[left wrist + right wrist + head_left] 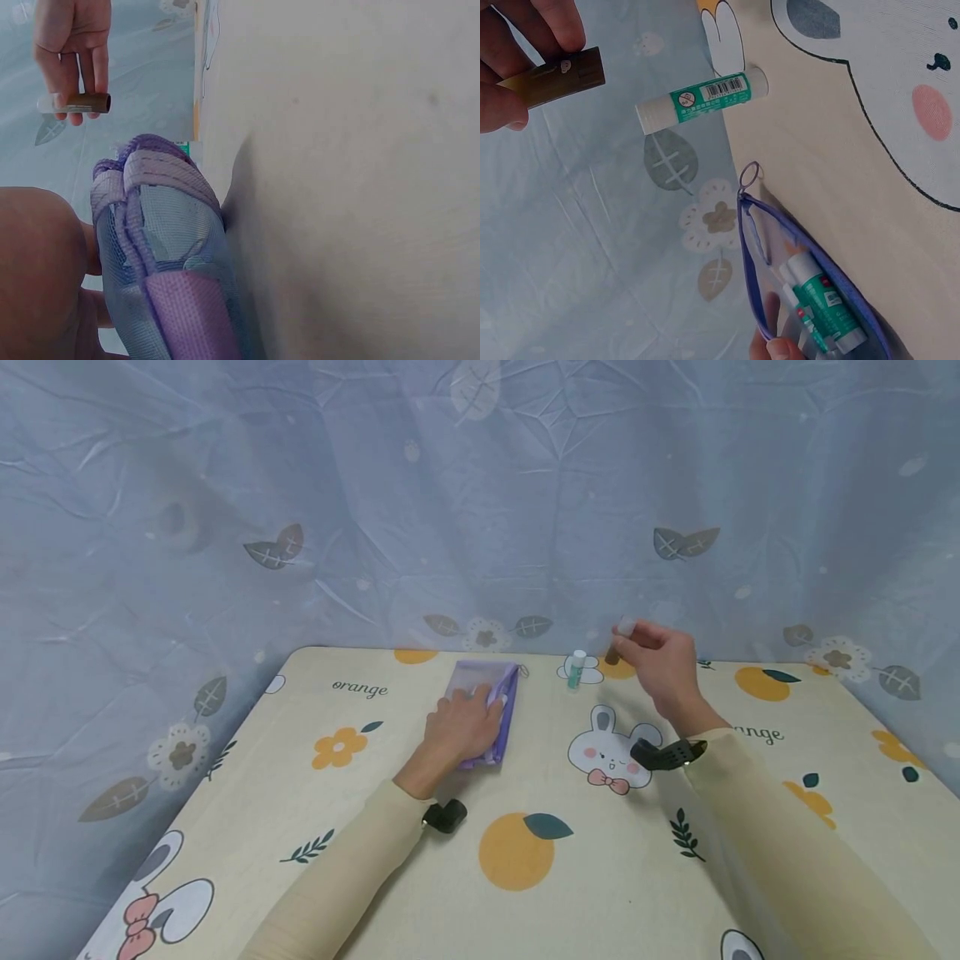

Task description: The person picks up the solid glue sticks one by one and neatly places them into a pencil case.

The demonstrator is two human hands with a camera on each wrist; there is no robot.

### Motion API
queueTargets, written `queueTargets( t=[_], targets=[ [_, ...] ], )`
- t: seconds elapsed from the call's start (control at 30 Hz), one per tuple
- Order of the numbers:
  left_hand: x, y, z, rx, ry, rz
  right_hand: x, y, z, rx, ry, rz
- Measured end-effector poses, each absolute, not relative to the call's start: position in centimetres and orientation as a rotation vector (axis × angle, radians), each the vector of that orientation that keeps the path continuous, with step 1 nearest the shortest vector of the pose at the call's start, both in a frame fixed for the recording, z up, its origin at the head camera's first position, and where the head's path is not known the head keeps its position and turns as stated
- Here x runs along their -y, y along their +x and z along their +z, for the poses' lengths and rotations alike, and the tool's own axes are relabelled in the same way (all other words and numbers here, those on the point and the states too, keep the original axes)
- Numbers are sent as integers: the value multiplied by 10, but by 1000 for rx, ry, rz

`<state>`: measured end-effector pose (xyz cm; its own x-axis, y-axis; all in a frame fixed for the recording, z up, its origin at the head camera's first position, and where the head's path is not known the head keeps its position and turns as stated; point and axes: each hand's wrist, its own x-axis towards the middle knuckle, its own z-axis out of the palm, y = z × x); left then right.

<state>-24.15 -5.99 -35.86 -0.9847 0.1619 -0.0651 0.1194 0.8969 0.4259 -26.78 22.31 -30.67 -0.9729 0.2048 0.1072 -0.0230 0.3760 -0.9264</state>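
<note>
My left hand [465, 725] lies over a purple-edged mesh pouch [504, 742], its fingertips gripping the upper layer by the mouth. In the right wrist view the pouch's mouth gapes, and green-and-white glue sticks [826, 300] show inside through the mesh. My right hand [663, 664] is raised toward the table's back edge. It pinches a small brown tube [88, 103] with a clear whitish end between thumb and fingers. Left of that hand, a green glue stick [576, 670] with a white cap stands upright on the table.
A pale yellow cloth [405, 877] with oranges, rabbits and leaves printed on it covers the table. Behind the table's back edge hangs a blue-grey curtain [360, 485] with leaf prints. The pouch has a small loop [750, 174] at its corner.
</note>
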Motion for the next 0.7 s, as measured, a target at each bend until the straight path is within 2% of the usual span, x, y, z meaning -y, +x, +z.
queueTargets(
  t=[0.7],
  targets=[
    [59, -241, -359, -2951, 191, 651, -214, -268, -297, 2391, -165, 1671]
  ],
)
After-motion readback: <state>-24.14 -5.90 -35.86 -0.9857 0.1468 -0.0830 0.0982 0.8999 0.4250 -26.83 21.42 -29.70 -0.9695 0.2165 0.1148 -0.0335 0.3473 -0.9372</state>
